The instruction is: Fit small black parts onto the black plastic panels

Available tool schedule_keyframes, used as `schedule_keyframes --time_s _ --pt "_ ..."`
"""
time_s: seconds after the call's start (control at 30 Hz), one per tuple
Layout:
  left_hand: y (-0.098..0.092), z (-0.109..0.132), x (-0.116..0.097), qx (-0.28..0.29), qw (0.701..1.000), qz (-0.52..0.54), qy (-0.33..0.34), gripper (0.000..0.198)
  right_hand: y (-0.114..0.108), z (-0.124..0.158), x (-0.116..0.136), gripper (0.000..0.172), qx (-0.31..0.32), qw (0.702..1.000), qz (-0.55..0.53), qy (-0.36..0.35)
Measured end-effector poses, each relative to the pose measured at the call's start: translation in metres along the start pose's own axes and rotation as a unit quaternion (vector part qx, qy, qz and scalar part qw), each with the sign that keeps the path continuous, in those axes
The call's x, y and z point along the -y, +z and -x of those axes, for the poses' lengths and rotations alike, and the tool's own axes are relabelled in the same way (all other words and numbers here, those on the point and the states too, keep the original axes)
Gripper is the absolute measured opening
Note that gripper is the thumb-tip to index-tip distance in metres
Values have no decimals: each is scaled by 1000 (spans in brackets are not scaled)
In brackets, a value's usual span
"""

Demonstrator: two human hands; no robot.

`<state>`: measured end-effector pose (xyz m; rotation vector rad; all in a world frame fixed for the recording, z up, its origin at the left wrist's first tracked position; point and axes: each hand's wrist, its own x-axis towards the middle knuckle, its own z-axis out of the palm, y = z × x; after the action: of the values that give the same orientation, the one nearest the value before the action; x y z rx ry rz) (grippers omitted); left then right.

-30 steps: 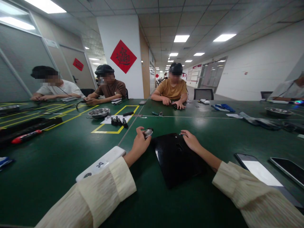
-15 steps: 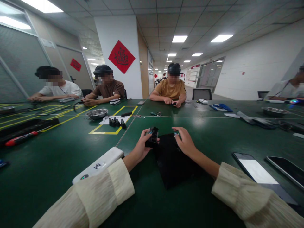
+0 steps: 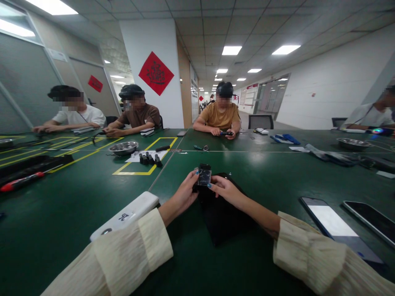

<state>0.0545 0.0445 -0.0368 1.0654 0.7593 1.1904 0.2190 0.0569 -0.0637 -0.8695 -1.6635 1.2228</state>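
Observation:
In the head view, a small black box-like piece with a shiny, see-through-looking face [image 3: 204,176] is held up between my two hands. My left hand [image 3: 185,191] is closed round its left side, thumb along the edge. At the lower right edge, the thumb and fingers of my right hand [image 3: 226,190] pinch the same piece. What kind of item it is, I cannot make out. Beneath the hands a flat black sheet or pouch [image 3: 222,224] lies on the green table [image 3: 173,263].
Left of my forearm lies a white device marked 26 [image 3: 129,213]. Further off are several black cylindrical parts [image 3: 149,159], a metal bowl [image 3: 124,148] and a red-black screwdriver [image 3: 23,181]. Two phones [image 3: 335,220] lie at right. Several people sit round the table, one opposite [image 3: 218,117].
My right hand has come in from the right and now touches the black piece. The piece has turned so its shiny face points towards me.

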Motion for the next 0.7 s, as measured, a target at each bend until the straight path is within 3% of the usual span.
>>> schedule_keyframes --time_s 0.13,0.23,0.37,0.7 --pt "1 3 1 23 992 -102 67 32 1 1 -1 44 -13 1000 0 2" --pt "0 4 3 26 963 -232 132 27 2 2 -1 45 -21 1000 -14 1" --pt "-4 2 8 -4 920 -352 172 27 2 2 0 44 -27 1000 2 13" --pt "-6 7 5 -64 849 -463 244 18 6 3 2 40 -35 999 -19 -2"
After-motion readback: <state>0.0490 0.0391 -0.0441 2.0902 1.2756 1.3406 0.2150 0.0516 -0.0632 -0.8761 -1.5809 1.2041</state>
